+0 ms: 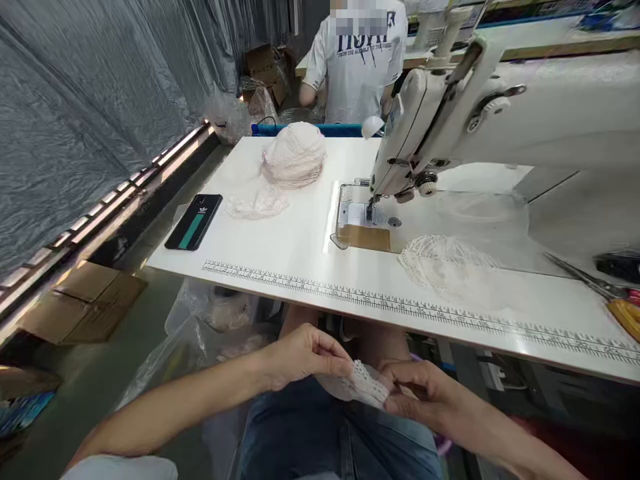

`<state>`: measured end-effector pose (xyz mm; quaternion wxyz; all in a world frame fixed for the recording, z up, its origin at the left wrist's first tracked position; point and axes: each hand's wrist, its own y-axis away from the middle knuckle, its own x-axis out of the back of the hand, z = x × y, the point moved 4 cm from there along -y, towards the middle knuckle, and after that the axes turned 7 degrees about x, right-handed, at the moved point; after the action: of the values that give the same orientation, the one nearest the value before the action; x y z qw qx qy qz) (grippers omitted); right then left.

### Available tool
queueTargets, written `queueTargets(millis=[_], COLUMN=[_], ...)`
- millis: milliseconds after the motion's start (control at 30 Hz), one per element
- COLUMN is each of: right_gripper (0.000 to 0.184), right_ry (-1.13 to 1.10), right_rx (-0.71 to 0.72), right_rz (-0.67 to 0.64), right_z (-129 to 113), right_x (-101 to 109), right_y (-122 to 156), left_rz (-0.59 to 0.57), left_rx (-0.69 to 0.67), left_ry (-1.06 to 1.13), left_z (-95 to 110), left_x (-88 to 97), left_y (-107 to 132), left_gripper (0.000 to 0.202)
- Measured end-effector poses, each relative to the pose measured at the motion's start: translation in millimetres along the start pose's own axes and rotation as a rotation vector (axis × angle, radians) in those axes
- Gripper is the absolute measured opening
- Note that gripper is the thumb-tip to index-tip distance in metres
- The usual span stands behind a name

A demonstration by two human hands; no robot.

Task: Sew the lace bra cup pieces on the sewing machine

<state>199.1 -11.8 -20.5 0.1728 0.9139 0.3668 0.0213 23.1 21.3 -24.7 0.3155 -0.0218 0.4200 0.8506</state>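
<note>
In the head view, the left hand (307,357) has its thumb and forefinger closed together on one end of a white lace piece (367,383). The right hand (420,393) is clamped on the other end, also between thumb and fingers. So the lace piece is between the two grips, above the lap, and nearer to the body than the table (300,233). Beyond the right grip, on the table, lies a loose lace cloth (440,263); farther from the hands stands the sewing machine (550,107). Ahead of the left grip, well apart, is a lace stack (295,157).

In my judgement, for handling this well, both pinches should be light and near the edge, with the openwork border flat and not twisted; too strong a pull could stretch such a thin material.
</note>
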Motion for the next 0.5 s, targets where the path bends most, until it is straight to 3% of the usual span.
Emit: queueTargets(millis=[200,367,500], right_gripper=[0.032,0.035,0.034], right_ry=[0.014,-0.058,-0.100], right_rx=[-0.021,0.008,-0.022], right_rz=[-0.001,0.091,0.084], right_z=[-4.0,-2.6,3.1], right_x=[-0.6,-6.1,-2.8], right_y=[1.5,-11.2,-9.0], left_rz=[-0.007,0.030,0.033], left_rx=[0.000,-0.012,-0.039], left_ry=[-0.062,-0.168,-0.133], left_z=[-1.2,-1.0,4.6], left_x=[-2.1,-5.5,-3.1], left_y=[-3.7,-5.7,-6.0], left_gripper=[0.028,0.033,0.032])
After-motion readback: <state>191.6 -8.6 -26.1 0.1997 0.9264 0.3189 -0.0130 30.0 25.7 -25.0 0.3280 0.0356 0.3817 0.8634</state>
